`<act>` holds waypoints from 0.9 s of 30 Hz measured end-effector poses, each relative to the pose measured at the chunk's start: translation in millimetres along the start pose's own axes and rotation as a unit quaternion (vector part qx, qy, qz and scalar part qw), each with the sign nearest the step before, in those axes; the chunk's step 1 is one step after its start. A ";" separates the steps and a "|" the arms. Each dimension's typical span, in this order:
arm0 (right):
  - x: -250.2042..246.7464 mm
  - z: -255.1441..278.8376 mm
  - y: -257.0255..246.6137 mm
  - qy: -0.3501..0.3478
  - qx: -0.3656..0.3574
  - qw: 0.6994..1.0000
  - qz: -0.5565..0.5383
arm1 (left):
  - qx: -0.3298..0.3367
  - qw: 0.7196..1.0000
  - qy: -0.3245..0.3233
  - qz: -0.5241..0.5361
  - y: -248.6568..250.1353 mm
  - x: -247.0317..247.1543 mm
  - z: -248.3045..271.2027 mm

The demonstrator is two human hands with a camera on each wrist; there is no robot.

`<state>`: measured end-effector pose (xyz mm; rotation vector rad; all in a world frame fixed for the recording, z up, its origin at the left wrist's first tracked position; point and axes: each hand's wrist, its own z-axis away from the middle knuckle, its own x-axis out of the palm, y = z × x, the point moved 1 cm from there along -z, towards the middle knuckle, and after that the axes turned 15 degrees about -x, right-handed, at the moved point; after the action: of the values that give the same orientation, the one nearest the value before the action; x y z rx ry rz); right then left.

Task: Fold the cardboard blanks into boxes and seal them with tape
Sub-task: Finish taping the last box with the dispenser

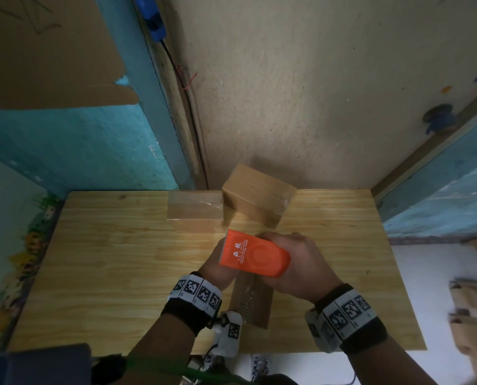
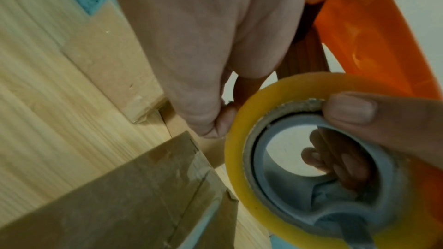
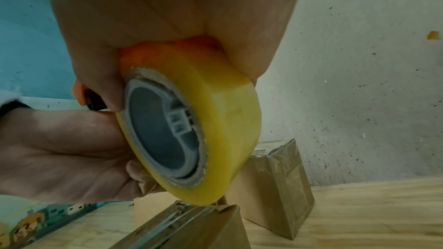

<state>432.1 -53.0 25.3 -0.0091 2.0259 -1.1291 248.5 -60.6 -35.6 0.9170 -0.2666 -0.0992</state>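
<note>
My right hand (image 1: 301,263) grips the orange dispenser (image 1: 255,253) with its tape roll (image 3: 191,126) over the box (image 1: 252,304) at the table's (image 1: 106,259) near-centre, left hand (image 1: 218,266) fingers curled beneath it, what they grasp unclear.

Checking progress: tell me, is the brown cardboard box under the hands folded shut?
Shut: the brown cardboard box has flaps meeting flat at a taped centre seam.

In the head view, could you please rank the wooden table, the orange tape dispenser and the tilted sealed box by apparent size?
1. Wooden table, by far the largest.
2. Tilted sealed box.
3. Orange tape dispenser; it looks about equal to the box, and sits nearer the camera, so that order is unsure.
</note>
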 end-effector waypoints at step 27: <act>-0.8 -2.3 2.0 0.006 0.015 1.000 0.008 | 0.032 0.991 0.008 0.131 4.9 -23.8 -7.5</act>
<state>431.9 -49.9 25.0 0.0297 2.0155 -1.1515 227.4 -47.2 -40.5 0.9386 -0.3737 0.1598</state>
